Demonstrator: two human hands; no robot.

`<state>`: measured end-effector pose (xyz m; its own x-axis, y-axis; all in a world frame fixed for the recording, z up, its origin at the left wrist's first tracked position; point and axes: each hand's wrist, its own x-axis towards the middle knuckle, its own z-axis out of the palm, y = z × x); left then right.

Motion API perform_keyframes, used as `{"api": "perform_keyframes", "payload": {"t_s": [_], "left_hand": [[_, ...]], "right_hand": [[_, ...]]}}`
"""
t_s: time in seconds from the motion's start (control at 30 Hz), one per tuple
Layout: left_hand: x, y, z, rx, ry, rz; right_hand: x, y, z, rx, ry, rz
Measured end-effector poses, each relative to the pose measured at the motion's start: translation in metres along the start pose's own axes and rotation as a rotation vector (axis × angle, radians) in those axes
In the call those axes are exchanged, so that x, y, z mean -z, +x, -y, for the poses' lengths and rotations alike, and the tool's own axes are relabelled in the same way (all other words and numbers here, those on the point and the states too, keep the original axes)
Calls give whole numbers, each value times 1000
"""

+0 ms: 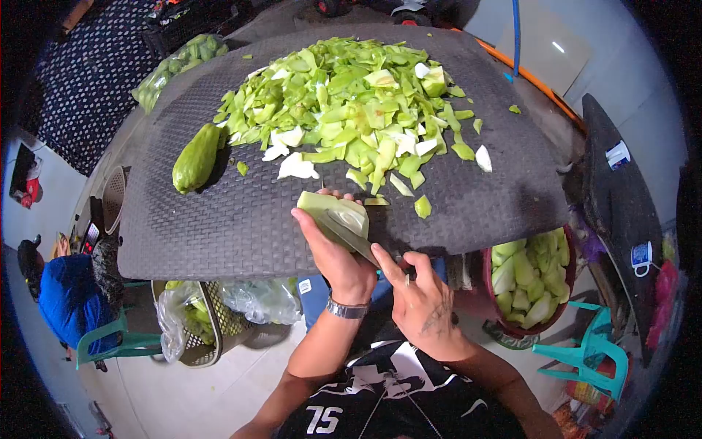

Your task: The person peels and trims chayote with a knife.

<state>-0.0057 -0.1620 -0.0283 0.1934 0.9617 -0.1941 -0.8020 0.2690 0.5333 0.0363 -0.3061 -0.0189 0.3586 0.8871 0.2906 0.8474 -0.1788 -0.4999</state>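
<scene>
My left hand (pixel 340 263) is wrapped round a pale green peeled chayote piece (pixel 322 205), its cut face turned up, just over the table's near edge. My right hand (pixel 424 304) grips a knife (pixel 355 240), whose blade lies against the chayote's cut face. The knife's handle is mostly hidden in my fingers. Beyond my hands a big heap of green peels and pale scraps (pixel 344 110) covers the middle of the dark woven table (pixel 241 227). One whole unpeeled chayote (pixel 196 157) lies to the left of the heap.
A dark red tub (pixel 488 282) full of peeled chayote stands below right, near a teal stool (pixel 589 347). Below left is a plastic crate (pixel 212 322) with bags. A bag of chayotes (pixel 183 66) sits at the far left. A person in blue (pixel 77 300) is at the left.
</scene>
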Motion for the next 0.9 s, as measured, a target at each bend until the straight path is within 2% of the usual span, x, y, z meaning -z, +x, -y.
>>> {"api": "perform_keyframes", "payload": {"t_s": [0.07,0.17,0.27,0.3,0.37,0.5,0.53,0.67,0.77,0.8,0.9], "left_hand": [[7,7,-2,37,30,-17],[11,16,-6,13,65,15],[14,27,-11,48,-2,-26],[15,31,-15,84,-52,4],[21,39,-24,156,-150,59],[21,43,-46,378,-186,18],[25,43,-51,423,-258,40],[34,37,-57,338,4,293],[35,29,-65,448,194,354],[41,28,-63,517,108,318],[50,16,-64,715,60,520]], "right_hand": [[1,4,1,10,-27,13],[-6,9,-5,-12,91,5],[-9,14,-10,-297,542,143],[5,27,-6,-605,867,282],[2,30,-28,-589,1182,272],[9,40,-37,-533,892,144],[10,42,-40,-525,899,137],[10,47,-61,-518,898,101],[11,50,-72,-547,948,87],[13,52,-74,-557,997,92],[19,56,-76,-562,1029,111]]}}
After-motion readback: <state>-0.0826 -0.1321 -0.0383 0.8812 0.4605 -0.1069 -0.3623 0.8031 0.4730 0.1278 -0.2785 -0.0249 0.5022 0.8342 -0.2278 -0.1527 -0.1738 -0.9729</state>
